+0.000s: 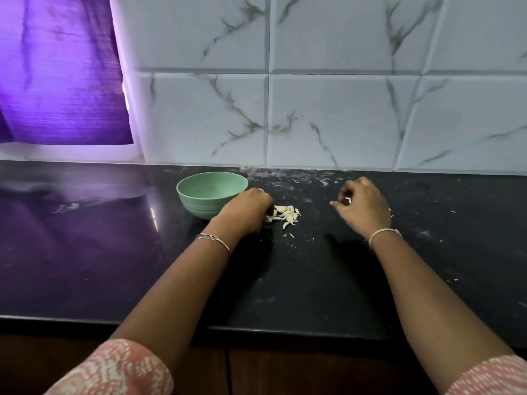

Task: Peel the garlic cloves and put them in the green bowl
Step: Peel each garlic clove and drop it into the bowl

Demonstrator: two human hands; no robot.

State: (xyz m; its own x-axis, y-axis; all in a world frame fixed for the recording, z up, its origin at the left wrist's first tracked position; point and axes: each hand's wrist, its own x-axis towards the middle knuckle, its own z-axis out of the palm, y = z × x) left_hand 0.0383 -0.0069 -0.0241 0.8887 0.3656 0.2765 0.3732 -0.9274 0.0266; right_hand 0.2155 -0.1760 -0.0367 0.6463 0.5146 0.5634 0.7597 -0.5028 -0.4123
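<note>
1. The green bowl [197, 206] stands upright on the black bench [85, 252], towards its far edge and close to the marble-patterned tiled wall [328, 109]. No clove shows in the part of its inside that is visible.
2. The garlic cloves [286, 215] lie in a small pale heap on the bench just right of the bowl, not touching it. Thin scraps of skin [291, 235] lie on the near side of the heap.
3. The left hand [245, 208] is palm down between bowl and heap, its back overlapping the bowl's right wall in this view. Its fingers curl down onto the heap's left edge. The back of the hand hides the tips, so I cannot tell whether they have hold of a clove.
4. The right hand [363, 208] is well right of the heap, apart from the cloves. Its fingers [351, 186] bend in towards the thumb, and a small white fleck shows among them – a nail or a scrap of skin, I cannot tell which, nor whether anything is held.
5. Each wrist wears a thin bracelet [212, 239]. A purple curtain [62, 75] hangs at far left.
</note>
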